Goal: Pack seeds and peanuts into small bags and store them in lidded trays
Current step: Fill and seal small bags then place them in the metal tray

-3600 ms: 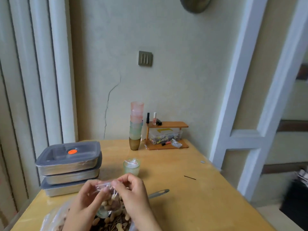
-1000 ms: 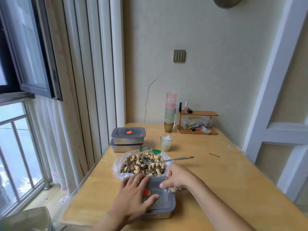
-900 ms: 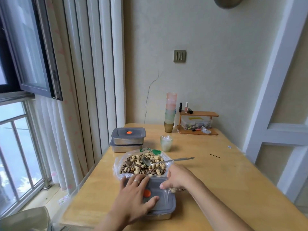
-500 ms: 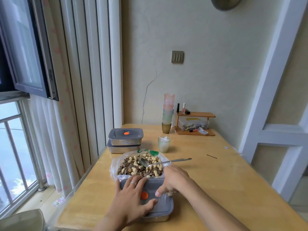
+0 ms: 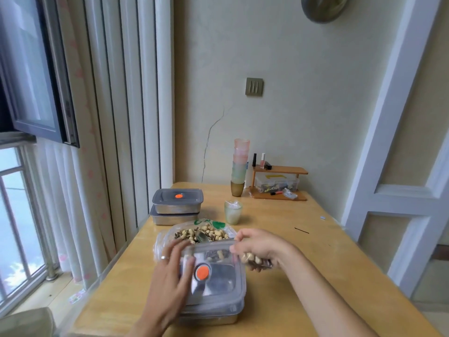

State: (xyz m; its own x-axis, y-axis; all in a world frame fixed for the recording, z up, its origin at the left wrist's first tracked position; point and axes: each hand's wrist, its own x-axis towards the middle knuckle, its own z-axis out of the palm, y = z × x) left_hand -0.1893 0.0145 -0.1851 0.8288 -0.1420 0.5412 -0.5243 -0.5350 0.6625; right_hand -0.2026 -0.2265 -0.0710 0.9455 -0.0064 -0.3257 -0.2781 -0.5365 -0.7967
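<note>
Lifted at its far edge now, the lid point(image 5: 226, 278) tilts off the near tray point(image 5: 211, 319); the left hand point(image 5: 170, 276) grips it, the right hand point(image 5: 263, 250) clutches a filled small bag point(image 5: 254, 260), seemingly ready for storing.

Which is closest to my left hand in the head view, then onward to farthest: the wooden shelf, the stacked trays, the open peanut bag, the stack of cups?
From the left hand gripping the lid:
1. Open peanut bag, just beyond it.
2. Stacked trays, farther back, window side.
3. Stack of cups, by the back wall.
4. Wooden shelf, right of the cups.
</note>
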